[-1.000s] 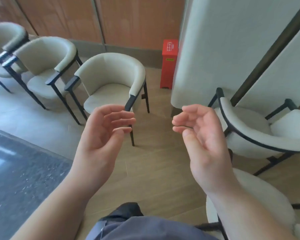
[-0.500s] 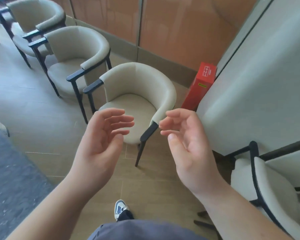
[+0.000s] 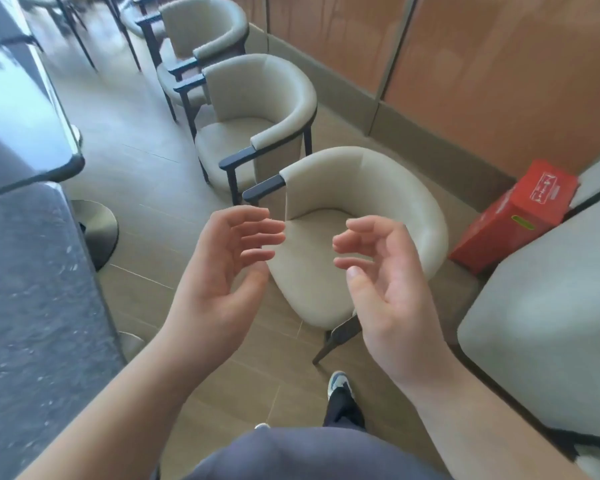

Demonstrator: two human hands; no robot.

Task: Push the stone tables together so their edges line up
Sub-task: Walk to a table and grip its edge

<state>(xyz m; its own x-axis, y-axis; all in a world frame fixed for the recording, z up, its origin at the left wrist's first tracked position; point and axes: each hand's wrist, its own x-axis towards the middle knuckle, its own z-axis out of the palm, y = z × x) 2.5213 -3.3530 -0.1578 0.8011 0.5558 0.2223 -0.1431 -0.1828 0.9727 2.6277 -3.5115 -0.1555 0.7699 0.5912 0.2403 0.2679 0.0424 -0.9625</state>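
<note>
While both hands float in mid-air in front of the person's chest, neither touches a table. The left hand [image 3: 222, 268] and the right hand [image 3: 383, 282] face each other, palms inward, fingers loosely curled and empty.

Two stone tables stand at the left edge of the view. The near stone table [image 3: 32, 306] is a dark grey slab speckled with pale flecks, polished, with a straight edge running away from the person. The far stone table [image 3: 25, 126] is darker and glossy, reflecting window light, with a rounded corner and a thin rim. A narrow gap shows between the two, and their edges do not look lined up. A round brushed-metal pedestal base [image 3: 96, 230] sits on the floor below.

Such slabs are likely heavy. A push given from one corner could swing a top crooked instead of sliding it straight, and fingers caught in the gap could be pinched. The base may scrape the wood-look floor [image 3: 146, 161].

A row of cream tub chairs with dark frames lines the right side; the nearest chair [image 3: 357, 233] stands just beyond the hands and could trip a backward step. A red box [image 3: 520, 216] leans by the orange-brown wall panels [image 3: 499, 81]. One sneaker [image 3: 340, 382] shows on the floor below.
</note>
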